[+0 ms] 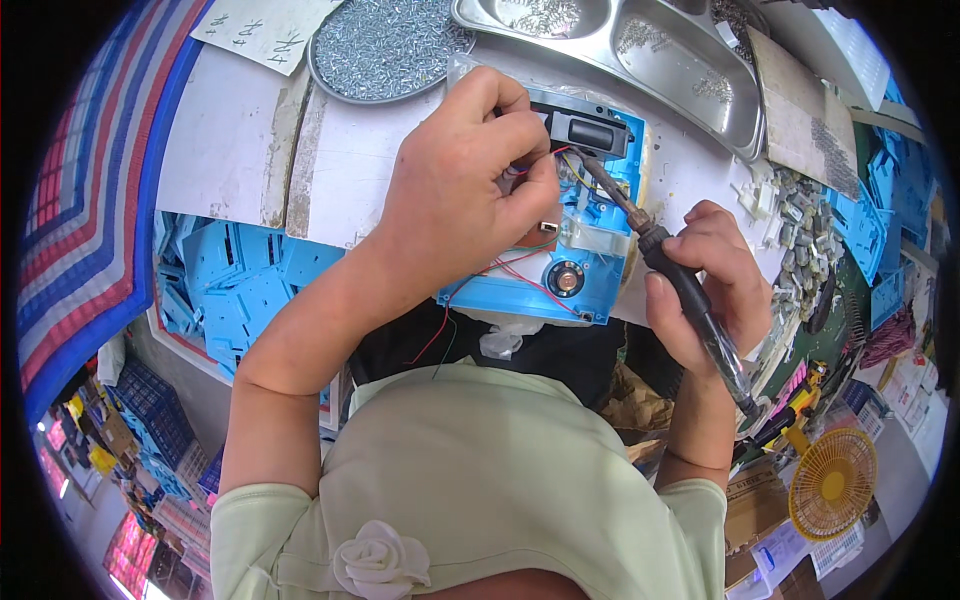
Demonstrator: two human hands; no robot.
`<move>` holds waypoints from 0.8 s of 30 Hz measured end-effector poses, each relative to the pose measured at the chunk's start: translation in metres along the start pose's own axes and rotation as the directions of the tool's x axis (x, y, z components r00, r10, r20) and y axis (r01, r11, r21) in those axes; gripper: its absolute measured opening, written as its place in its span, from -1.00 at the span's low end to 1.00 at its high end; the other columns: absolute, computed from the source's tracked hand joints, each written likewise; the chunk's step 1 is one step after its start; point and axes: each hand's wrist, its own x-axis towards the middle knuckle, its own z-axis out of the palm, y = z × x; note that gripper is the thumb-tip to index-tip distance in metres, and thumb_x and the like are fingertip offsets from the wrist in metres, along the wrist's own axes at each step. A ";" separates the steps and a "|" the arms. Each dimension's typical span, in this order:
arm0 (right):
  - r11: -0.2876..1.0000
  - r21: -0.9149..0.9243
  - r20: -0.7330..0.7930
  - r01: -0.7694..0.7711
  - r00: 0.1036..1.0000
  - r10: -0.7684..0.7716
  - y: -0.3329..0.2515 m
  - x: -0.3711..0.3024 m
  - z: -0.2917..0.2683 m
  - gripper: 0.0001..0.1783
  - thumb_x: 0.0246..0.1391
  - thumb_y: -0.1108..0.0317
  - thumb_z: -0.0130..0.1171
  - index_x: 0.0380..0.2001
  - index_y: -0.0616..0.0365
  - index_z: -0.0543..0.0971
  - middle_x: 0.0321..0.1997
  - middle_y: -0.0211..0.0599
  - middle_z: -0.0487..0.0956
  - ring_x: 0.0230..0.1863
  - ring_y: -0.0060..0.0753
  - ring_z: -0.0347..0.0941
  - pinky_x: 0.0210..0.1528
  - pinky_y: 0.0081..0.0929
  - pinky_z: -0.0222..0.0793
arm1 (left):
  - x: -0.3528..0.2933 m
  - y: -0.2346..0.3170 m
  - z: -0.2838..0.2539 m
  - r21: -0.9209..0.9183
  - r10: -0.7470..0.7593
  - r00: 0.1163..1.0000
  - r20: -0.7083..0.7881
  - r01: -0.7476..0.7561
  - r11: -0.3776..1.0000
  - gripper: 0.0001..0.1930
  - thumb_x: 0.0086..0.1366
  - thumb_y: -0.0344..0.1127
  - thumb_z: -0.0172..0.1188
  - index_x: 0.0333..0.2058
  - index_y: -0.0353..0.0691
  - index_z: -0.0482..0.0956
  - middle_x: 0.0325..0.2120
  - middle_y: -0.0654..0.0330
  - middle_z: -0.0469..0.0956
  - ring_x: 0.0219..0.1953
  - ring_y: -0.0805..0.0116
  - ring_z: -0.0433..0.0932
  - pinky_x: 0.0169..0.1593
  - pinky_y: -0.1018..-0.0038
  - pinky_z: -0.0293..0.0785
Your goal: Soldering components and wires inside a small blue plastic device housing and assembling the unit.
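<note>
My right hand [718, 278] is wrapped around the dark handle of a soldering iron [688, 283]. The iron's metal tip reaches up and left to a black part [590, 133] at the far side of a blue plastic housing [610, 290]. Over the housing's left side, my left hand [465, 175] is closed in a pinch, and a thin red wire [561, 150] runs from its fingertips to the iron's tip. A small round speaker [565, 279] sits in the near part of the housing. Loose red and green wires hang past the near edge. My left hand hides part of the housing.
A round tray of small screws [392, 50] and a steel compartment tray [690, 85] stand at the back. Small metal parts [805, 225] pile up on the right. Blue plastic pieces [235, 280] fill a box at left. A yellow fan [832, 484] is at lower right.
</note>
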 end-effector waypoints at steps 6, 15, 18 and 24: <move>0.999 -0.039 0.035 0.036 0.999 -0.035 -0.003 0.005 0.000 -0.60 -0.24 0.55 0.43 -0.22 0.17 0.60 -0.49 -0.30 0.57 -0.47 -0.19 0.42 -0.26 -0.28 0.40 | -0.001 -0.003 0.001 0.001 0.024 1.000 -0.003 -0.024 1.000 -0.92 0.06 -0.49 0.31 -0.45 -0.31 0.59 -0.35 0.16 0.45 -0.40 0.32 0.49 -0.34 0.44 0.46; 0.997 -0.050 0.051 0.065 0.997 -0.063 0.000 0.004 -0.004 -0.58 -0.28 0.57 0.41 -0.23 0.15 0.60 -0.57 -0.33 0.50 -0.51 -0.21 0.39 -0.32 -0.31 0.37 | -0.001 -0.003 0.001 0.002 0.027 1.000 -0.006 -0.027 1.000 -0.92 0.07 -0.51 0.31 -0.43 -0.32 0.59 -0.36 0.18 0.42 -0.42 0.40 0.46 -0.35 0.50 0.43; 0.998 -0.038 0.056 0.052 0.997 -0.050 -0.001 0.004 -0.006 -0.60 -0.25 0.56 0.40 -0.23 0.17 0.59 -0.54 -0.30 0.55 -0.50 -0.20 0.41 -0.31 -0.30 0.38 | -0.002 -0.003 0.001 0.004 0.030 1.000 -0.005 -0.030 1.000 -0.92 0.07 -0.51 0.31 -0.44 -0.32 0.59 -0.36 0.18 0.43 -0.42 0.40 0.46 -0.35 0.50 0.42; 0.999 -0.028 0.067 0.041 0.997 -0.039 0.002 0.004 -0.006 -0.63 -0.20 0.52 0.40 -0.22 0.19 0.59 -0.45 -0.26 0.63 -0.49 -0.17 0.44 -0.29 -0.28 0.40 | -0.001 -0.003 0.001 0.014 0.029 1.000 -0.003 -0.029 0.999 -0.92 0.06 -0.52 0.30 -0.45 -0.32 0.58 -0.35 0.19 0.43 -0.42 0.40 0.47 -0.35 0.50 0.43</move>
